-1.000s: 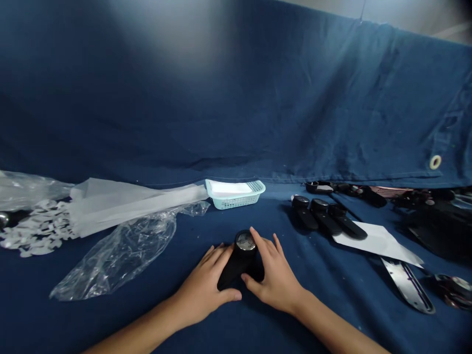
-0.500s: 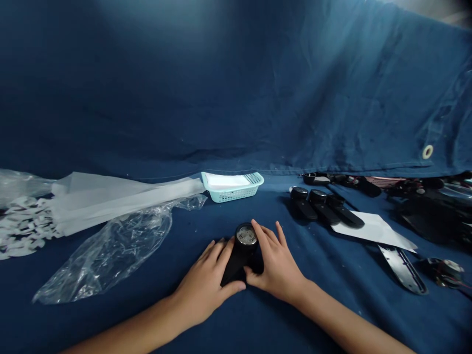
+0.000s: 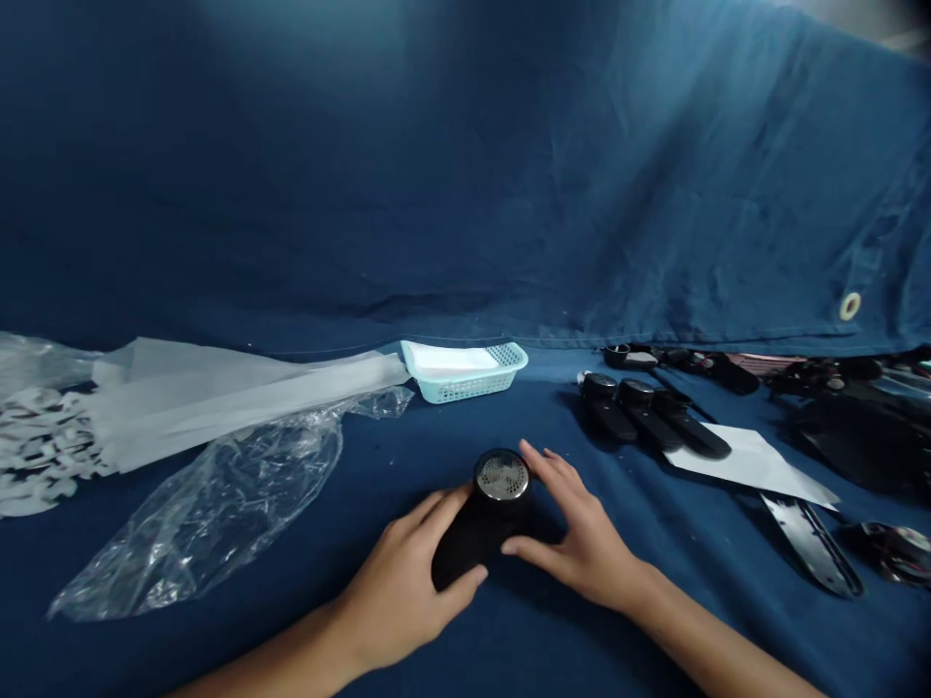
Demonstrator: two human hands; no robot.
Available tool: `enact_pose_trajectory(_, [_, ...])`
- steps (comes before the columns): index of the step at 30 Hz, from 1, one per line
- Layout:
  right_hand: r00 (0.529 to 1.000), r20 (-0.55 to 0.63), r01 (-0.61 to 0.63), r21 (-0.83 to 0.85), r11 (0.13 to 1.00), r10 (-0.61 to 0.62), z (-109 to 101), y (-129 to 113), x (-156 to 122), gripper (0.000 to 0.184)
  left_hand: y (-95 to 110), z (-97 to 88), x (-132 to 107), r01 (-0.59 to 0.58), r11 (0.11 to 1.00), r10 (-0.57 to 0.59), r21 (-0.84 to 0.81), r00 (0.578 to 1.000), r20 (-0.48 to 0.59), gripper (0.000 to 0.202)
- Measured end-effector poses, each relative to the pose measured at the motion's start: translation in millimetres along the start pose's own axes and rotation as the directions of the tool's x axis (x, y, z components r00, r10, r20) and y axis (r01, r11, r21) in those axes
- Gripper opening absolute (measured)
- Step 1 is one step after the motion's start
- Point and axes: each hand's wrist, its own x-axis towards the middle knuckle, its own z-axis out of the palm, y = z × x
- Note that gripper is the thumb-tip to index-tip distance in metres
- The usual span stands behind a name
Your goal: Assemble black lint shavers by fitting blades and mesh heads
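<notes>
A black handheld device with a round silver mesh head lies on the blue cloth in front of me. My left hand wraps its lower body from the left, thumb under its near end. My right hand rests against its right side, fingers curled by the mesh head. Both hands touch the device.
A pale blue plastic basket sits behind the device. Clear plastic bags and white paper shapes lie at the left. Three similar black devices, a white sheet and dark parts lie at the right. A blue cloth wall rises behind.
The device and both hands have shifted slightly right and toward me. My right hand has slid off the top to the device's right side.
</notes>
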Motion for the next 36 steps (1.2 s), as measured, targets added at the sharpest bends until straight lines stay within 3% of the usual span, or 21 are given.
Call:
enact_pose_trajectory(2, [0.999,-0.034,0.004,0.096,0.995,0.000,-4,-1,-2,0.079,3,-4.4,-2,-0.012,0.998,0.010,-0.060,0.999,-0.031,0.063])
enact_pose_trajectory(5, [0.996,-0.076,0.060,0.101,0.993,-0.052,-6,-4,-4,0.068,3,-6.4,-4,-0.017,0.994,0.012,-0.112,0.999,-0.040,0.061])
enact_pose_trajectory(8, [0.991,-0.098,0.098,0.030,0.995,-0.094,-3,-6,-4,0.070,-1,-4.0,-4,-0.026,0.991,0.020,-0.132,0.999,-0.051,0.060])
enact_pose_trajectory(19, [0.981,-0.174,0.063,-0.148,0.987,-0.089,8,-16,-1,0.076,-2,-3.8,-3,-0.070,0.993,0.064,-0.100,0.996,-0.055,0.061])
enact_pose_trajectory(25, [0.988,-0.150,0.003,-0.147,0.989,-0.025,11,-14,-1,0.077,-4,2.0,-3,-0.077,0.997,0.080,0.026,0.991,-0.103,0.063])
enact_pose_trajectory(29, [0.985,-0.149,-0.097,-0.043,0.994,0.089,8,-13,-2,0.062,-7,8.1,-4,-0.082,0.979,0.112,0.185,0.981,-0.156,0.060])
enact_pose_trajectory(33, [0.946,-0.288,-0.148,0.028,0.989,0.150,-1,-12,-3,0.020,-11,11.8,-3,-0.050,0.942,0.121,0.333,0.973,-0.198,0.059])
enact_pose_trajectory(36, [0.925,-0.328,-0.174,0.086,0.981,0.193,-6,-10,-4,0.012,-14,12.3,-2,0.009,0.927,0.071,0.374,0.977,-0.199,0.058])
